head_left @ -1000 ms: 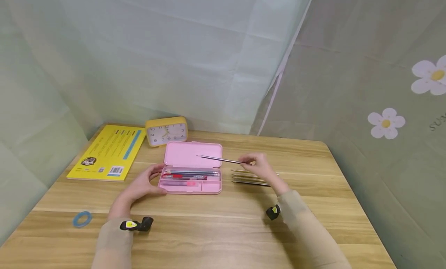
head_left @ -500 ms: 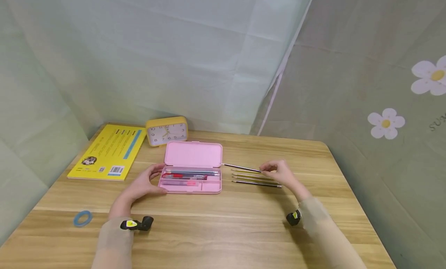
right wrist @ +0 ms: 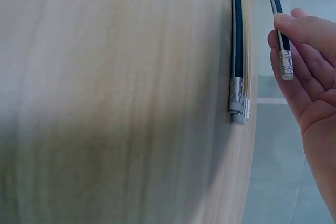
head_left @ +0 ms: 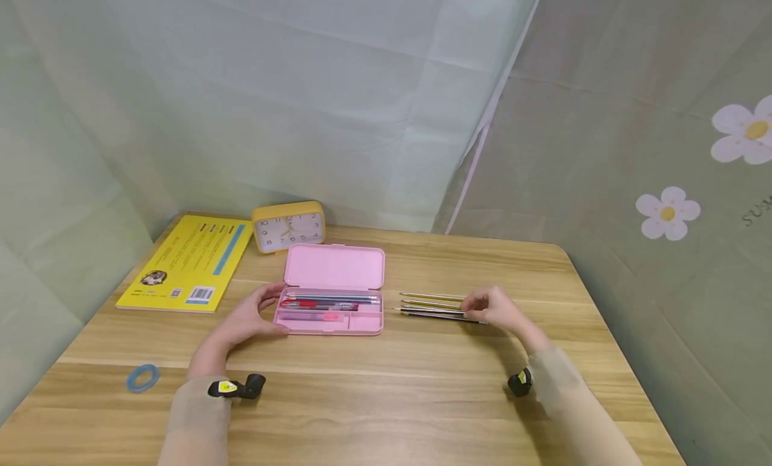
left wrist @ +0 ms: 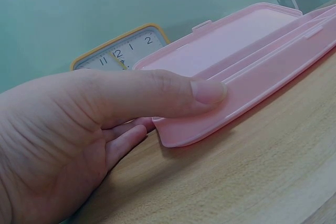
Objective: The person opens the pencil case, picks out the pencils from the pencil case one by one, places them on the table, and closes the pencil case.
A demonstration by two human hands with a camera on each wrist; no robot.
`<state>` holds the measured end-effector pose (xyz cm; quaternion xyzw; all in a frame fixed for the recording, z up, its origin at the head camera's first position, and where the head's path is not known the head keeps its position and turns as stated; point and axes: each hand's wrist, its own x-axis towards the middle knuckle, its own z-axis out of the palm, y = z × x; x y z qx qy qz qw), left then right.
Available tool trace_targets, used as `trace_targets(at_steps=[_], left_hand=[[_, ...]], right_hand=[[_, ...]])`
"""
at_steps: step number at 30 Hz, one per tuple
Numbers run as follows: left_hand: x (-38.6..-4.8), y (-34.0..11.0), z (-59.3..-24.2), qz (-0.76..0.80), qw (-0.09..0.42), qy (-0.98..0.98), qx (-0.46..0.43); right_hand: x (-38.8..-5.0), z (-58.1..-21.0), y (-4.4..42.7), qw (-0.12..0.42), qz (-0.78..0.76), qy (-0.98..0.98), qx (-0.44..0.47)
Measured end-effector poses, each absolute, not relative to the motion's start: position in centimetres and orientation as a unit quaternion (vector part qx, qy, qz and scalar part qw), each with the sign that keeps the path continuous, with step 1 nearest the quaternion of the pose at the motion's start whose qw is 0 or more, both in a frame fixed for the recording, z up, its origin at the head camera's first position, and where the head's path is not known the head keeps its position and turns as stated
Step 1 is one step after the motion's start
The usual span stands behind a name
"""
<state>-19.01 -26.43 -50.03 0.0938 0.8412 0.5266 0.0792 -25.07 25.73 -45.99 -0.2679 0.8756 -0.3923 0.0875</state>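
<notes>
An open pink pencil case (head_left: 334,268) lies on the table, its lid tipped back. Pencils, pens with red parts and a pink-tipped pen (head_left: 310,317) fill its compartments. My left hand (head_left: 246,318) grips the case's left end, the thumb (left wrist: 173,94) on its front wall in the left wrist view. To the right of the case, my right hand (head_left: 497,314) pinches a dark striped pencil (right wrist: 285,59) near its eraser end. That pencil is held over a row of several pencils (head_left: 431,296) lying side by side, points toward the case; the row's dark pencil (right wrist: 239,40) shows in the right wrist view.
Behind the case stands a yellow alarm clock (head_left: 289,228). A yellow book (head_left: 187,265) lies at the back left, and a blue ring (head_left: 143,378) is near the left front. Cloth curtains (head_left: 338,104) rise behind the wooden table (head_left: 362,405).
My right hand has moved rightward and down with the pencil, from above the case's right side to over the row of pencils. The left hand and the case have stayed put.
</notes>
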Motion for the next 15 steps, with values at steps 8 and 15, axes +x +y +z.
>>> trace_targets(at_steps=[8, 15], left_hand=[[-19.0, -26.4, -50.0, 0.53, 0.078, 0.839, 0.094], [-19.0, -26.4, -50.0, 0.53, 0.077, 0.839, 0.097]], right_hand=[[-24.4, -45.8, 25.9, 0.112, -0.367, 0.887, -0.256], [-23.4, -44.6, 25.1, 0.109, -0.361, 0.887, -0.266]])
